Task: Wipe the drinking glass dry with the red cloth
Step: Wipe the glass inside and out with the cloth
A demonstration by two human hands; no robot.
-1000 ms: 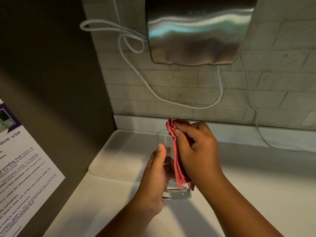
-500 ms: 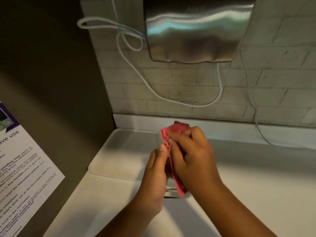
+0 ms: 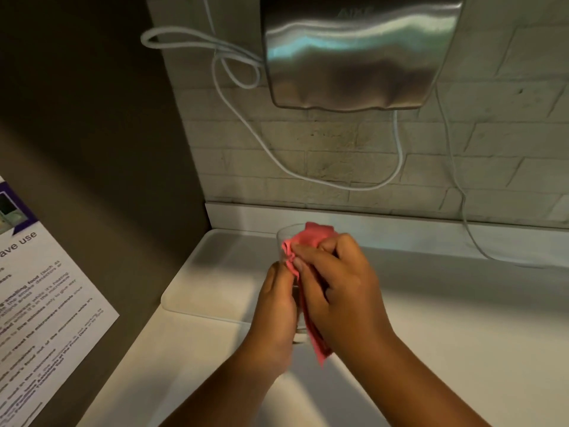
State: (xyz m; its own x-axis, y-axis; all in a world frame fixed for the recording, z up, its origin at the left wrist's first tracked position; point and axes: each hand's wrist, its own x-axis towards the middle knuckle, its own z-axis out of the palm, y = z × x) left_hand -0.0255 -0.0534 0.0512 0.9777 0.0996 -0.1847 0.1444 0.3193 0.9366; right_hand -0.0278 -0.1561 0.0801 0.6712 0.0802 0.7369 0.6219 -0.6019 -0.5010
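A clear drinking glass (image 3: 284,238) is held upright above the white counter, mostly hidden between my hands; only its rim and a strip of its base show. My left hand (image 3: 275,306) wraps its left side with the thumb up along the wall. The red cloth (image 3: 308,238) is bunched over the rim and hangs down the glass's right side to a point below my palm. My right hand (image 3: 341,291) presses the cloth against the glass, fingers closed on it.
A steel hand dryer (image 3: 357,53) hangs on the tiled wall above, with white cables (image 3: 234,118) looping down. A white tray (image 3: 215,272) lies on the counter (image 3: 462,349) at the back left. A printed notice (image 3: 40,303) is on the dark left panel.
My right hand has slid the red cloth leftward over the glass rim, bunching it on top. The glass has become more covered by both hands.
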